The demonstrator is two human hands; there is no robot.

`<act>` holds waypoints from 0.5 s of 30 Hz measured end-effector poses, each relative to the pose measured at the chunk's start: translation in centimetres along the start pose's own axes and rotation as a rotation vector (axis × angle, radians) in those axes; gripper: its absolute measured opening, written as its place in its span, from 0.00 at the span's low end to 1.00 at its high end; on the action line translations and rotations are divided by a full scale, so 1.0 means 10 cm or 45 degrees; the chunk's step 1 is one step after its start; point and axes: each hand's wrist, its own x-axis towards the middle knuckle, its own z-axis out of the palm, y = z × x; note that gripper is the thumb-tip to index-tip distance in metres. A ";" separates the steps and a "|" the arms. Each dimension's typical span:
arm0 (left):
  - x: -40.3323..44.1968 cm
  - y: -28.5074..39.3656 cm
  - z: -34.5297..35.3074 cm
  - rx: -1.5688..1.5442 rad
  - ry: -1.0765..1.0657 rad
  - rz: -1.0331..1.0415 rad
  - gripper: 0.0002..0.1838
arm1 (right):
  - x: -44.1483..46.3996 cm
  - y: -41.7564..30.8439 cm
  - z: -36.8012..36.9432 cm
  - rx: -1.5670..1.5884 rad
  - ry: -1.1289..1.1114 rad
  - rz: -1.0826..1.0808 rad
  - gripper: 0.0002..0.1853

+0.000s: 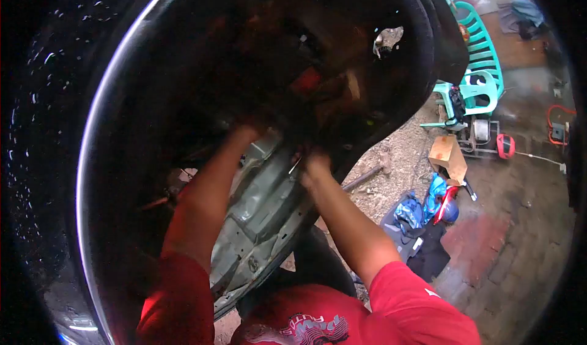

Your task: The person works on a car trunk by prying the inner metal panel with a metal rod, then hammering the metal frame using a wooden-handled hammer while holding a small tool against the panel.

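Both arms reach into the dark opening of a black car body (pixel 422 57). My left hand (pixel 249 131) is at the upper end of a bare grey metal panel (pixel 251 201); its fingers fade into shadow, so their grip is hidden. Over the panel's right side, my right hand (pixel 315 164) has its fingers curled. A thin, shiny, rod-like piece (pixel 295 164) sticks out beside those fingers. Its kind is too blurred to name. Deeper inside the dark cavity, a reddish patch (pixel 306 81) shows faintly.
A bright curved edge (pixel 85 161) of the car runs down the left. At right are green plastic chairs (pixel 480 94), a wooden block (pixel 448 158), a bundle of dark and blue cloth (pixel 409 213) and a red-orange cord (pixel 550 118). A long bar (pixel 365 178) lies on the rough ground.
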 end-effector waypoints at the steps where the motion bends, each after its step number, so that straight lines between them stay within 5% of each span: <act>1: 0.03 -0.05 0.01 0.002 0.000 -0.013 0.43 | 0.09 0.02 0.00 0.029 -0.083 0.014 0.07; 4: 0.03 -0.09 0.20 0.078 0.094 -0.072 0.44 | 0.11 -0.05 0.05 0.039 -0.182 0.021 0.06; 7: -0.39 0.51 0.00 -0.210 0.330 -0.329 0.32 | 0.07 -0.13 0.09 0.056 -0.219 -0.003 0.07; 9: -0.09 0.55 0.02 0.311 -0.117 0.044 0.35 | 0.01 -0.19 0.14 0.093 -0.235 -0.008 0.07; 10: 0.14 0.55 0.16 0.305 -0.112 0.037 0.35 | -0.08 -0.24 0.19 0.069 -0.228 -0.041 0.07; 12: 0.58 0.59 0.50 0.318 0.653 0.752 0.25 | -0.12 -0.26 0.18 0.035 -0.222 -0.070 0.07; 15: 0.85 0.98 0.46 -0.284 0.539 0.584 0.25 | -0.11 -0.20 0.10 -0.054 -0.273 -0.182 0.07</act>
